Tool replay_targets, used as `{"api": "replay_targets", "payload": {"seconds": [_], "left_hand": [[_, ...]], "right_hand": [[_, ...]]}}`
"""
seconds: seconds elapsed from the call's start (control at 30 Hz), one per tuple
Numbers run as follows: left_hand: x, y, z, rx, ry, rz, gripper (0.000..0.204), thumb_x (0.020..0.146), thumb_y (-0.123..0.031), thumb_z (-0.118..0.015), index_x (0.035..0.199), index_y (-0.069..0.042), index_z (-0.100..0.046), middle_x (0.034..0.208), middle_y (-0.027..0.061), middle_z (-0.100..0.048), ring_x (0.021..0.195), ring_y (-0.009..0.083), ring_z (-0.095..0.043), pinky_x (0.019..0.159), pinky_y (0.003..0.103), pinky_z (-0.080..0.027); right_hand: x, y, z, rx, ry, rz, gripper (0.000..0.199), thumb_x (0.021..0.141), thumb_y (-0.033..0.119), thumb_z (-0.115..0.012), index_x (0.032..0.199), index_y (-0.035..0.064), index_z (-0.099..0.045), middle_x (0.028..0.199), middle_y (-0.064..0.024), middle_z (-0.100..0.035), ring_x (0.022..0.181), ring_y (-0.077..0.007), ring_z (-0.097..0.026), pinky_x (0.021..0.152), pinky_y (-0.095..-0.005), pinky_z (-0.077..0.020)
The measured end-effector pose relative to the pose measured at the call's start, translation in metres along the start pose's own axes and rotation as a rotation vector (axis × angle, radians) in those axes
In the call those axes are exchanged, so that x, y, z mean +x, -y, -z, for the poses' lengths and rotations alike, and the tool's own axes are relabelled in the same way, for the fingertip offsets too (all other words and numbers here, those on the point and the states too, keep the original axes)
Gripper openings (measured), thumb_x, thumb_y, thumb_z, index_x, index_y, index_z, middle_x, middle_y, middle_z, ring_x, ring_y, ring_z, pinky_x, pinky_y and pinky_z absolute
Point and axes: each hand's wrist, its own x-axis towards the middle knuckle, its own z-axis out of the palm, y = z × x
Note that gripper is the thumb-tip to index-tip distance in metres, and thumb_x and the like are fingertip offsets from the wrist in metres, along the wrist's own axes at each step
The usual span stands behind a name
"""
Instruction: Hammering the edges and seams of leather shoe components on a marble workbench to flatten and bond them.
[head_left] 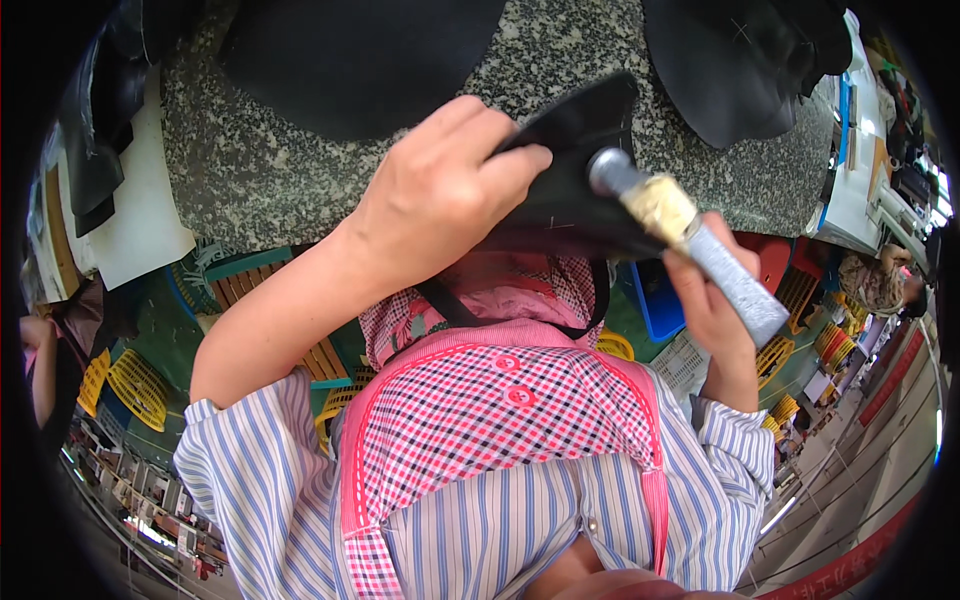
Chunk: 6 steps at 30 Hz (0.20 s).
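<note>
My left hand (445, 180) is closed, pinching the upper left edge of a black leather-like piece (575, 185) that lies folded at the near edge of the speckled stone worktop (280, 185). My right hand (715, 310) is wrapped round a hammer (735, 275), whose handle is hidden below its head. The hammer has a round metal face, a yellow wrapping round its middle and a long grey flat end. Its round face is just over the black piece, slightly blurred; I cannot tell whether they touch.
Larger black pieces (360, 60) lie on the far side of the worktop, with another (735, 65) at the far right. More black material (95, 130) hangs at the left beside a white sheet (130, 190). Below stand a blue crate (655, 300) and yellow baskets (138, 388).
</note>
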Motion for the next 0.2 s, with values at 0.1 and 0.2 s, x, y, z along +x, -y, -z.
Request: {"api": "replay_targets", "payload": {"seconds": [0.1,0.2], "left_hand": [[0.0065,-0.004,0.0044,-0.075,0.075,0.243,0.015,0.065,-0.005,-0.066,0.08,-0.004,-0.063,0.071,0.0077,-0.05,0.068,0.0237,-0.053,0.06,0.033,-0.046],[0.0071,-0.0061,0.0053,-0.093,0.093,0.248,0.015,0.065,-0.005,-0.065,0.079,-0.005,-0.064,0.07,0.0075,-0.05,0.072,0.0242,-0.053,0.063,0.033,-0.047]], "right_hand": [[0.0092,0.0113,-0.0004,0.071,-0.372,0.086,0.012,0.079,0.004,-0.061,0.088,0.001,-0.055,0.073,-0.0133,-0.061,0.066,-0.0217,-0.065,0.058,-0.0266,-0.0469],[0.0113,0.0031,-0.0048,-0.003,-0.231,0.148,0.043,0.077,0.018,-0.068,0.113,0.0004,-0.051,0.088,-0.0141,-0.066,0.076,-0.0254,-0.066,0.064,-0.0269,-0.0487]]}}
